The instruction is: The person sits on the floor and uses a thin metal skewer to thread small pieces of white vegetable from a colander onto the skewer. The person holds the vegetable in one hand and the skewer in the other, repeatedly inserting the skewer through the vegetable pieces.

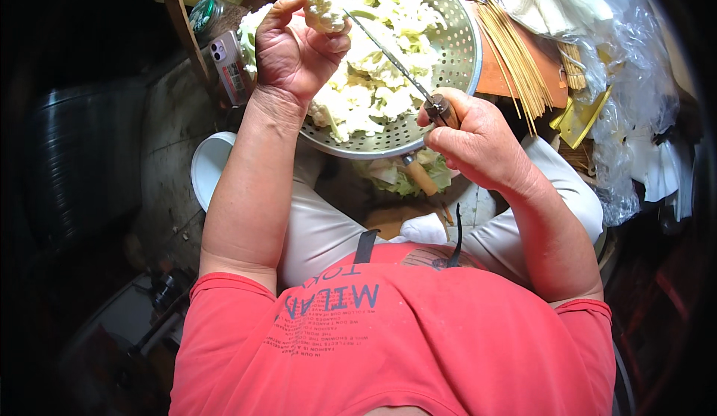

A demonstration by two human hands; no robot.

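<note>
My left hand (299, 52) holds a cauliflower piece (326, 10) by its stem between thumb and fingers, above the left side of a perforated metal colander (456, 63). In my right hand (476, 136) is a knife (395, 64) with a thin blade and a dark wooden handle. The blade slants up to the left, its tip at or very near the held piece; whether it touches cannot be told. Many cut cauliflower florets (375, 88) lie in the colander, which has a wooden handle (420, 176) at its near rim.
Bamboo skewers (518, 63) lie on an orange surface (493, 74) at right, beside clear plastic bags (633, 68). At left are a smartphone (229, 68), a green-lidded jar (204, 15) and a white bucket (212, 164). Leafy trimmings (386, 175) sit below the colander.
</note>
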